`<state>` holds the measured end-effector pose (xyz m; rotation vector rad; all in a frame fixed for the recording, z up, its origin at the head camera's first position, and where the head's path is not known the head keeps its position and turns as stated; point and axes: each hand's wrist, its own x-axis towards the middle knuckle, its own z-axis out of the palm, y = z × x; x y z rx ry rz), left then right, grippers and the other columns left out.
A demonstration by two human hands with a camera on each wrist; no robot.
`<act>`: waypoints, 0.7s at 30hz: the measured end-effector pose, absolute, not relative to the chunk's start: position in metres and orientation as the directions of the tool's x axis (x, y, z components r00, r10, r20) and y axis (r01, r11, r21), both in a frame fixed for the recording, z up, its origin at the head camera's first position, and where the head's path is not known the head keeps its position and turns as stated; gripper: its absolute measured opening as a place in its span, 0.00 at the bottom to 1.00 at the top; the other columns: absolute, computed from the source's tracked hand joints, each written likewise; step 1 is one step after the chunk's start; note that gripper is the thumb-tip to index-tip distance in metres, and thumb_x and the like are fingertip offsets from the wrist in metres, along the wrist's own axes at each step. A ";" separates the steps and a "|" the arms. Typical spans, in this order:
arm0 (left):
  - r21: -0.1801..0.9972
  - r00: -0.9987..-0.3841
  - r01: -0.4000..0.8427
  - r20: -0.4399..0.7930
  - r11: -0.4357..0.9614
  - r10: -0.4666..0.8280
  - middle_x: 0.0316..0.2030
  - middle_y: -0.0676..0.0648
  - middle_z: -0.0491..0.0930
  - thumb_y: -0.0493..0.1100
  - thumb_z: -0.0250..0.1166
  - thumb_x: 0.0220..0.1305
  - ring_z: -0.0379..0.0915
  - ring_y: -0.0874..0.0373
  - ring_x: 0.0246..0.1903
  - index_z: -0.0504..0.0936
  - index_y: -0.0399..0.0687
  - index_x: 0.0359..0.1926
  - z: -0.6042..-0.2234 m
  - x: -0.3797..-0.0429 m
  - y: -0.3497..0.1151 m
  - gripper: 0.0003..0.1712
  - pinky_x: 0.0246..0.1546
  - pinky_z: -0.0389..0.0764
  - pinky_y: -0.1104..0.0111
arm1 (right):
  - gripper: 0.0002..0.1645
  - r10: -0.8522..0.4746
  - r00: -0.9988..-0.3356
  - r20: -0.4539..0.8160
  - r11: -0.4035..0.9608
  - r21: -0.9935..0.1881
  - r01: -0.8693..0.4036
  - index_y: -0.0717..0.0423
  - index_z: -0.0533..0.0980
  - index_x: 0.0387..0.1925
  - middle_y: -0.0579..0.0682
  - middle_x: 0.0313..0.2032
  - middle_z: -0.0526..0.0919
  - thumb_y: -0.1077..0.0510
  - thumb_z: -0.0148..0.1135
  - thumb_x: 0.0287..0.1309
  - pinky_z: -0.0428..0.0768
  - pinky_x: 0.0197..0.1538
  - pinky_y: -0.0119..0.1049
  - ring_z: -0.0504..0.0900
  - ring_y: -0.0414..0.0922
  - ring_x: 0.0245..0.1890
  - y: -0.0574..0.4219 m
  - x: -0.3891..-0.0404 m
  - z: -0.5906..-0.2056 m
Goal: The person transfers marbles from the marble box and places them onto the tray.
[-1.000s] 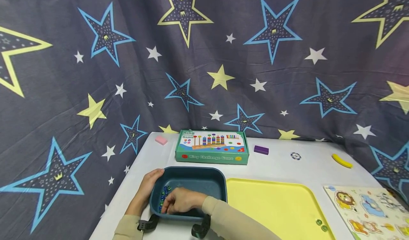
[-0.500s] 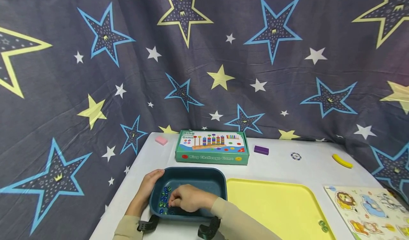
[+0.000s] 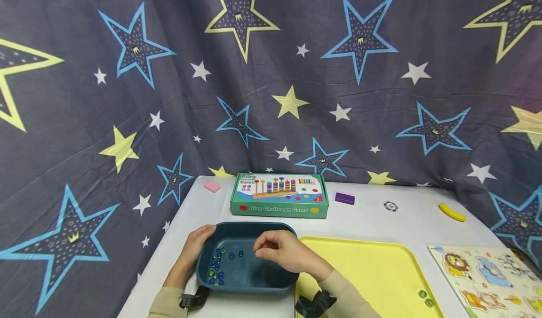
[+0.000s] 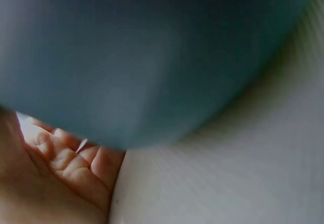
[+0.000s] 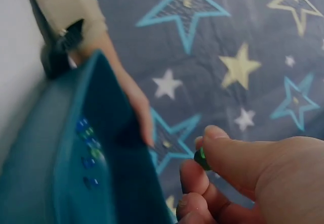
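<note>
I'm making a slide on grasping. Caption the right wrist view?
Right hand pinches a green marble while the left hand rests against the bin of marbles.

Glossy marbles [image 3: 217, 265], smooth plastic tub [image 3: 247, 273]

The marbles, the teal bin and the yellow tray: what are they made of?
The marbles look like shiny glass: the green marble pinched in the right hand catches light. The teal bin is probably smooth moulded plastic, given its rounded corners and soft sheen. The yellow tray looks like plastic, fairly matte, evenly coloured, though coated metal is possible.
</note>
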<state>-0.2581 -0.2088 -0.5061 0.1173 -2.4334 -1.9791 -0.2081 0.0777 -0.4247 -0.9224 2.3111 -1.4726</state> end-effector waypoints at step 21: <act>0.980 -0.998 -0.064 -0.057 0.186 -0.040 0.39 0.46 0.79 0.56 0.57 0.59 0.71 0.57 0.42 0.80 0.40 0.43 -0.504 -0.256 -0.211 0.24 0.49 0.66 0.64 | 0.10 -0.323 -0.946 0.015 0.509 -0.840 -0.187 0.59 0.76 0.35 0.49 0.26 0.75 0.58 0.64 0.50 0.68 0.25 0.31 0.70 0.44 0.25 0.184 -0.227 -0.442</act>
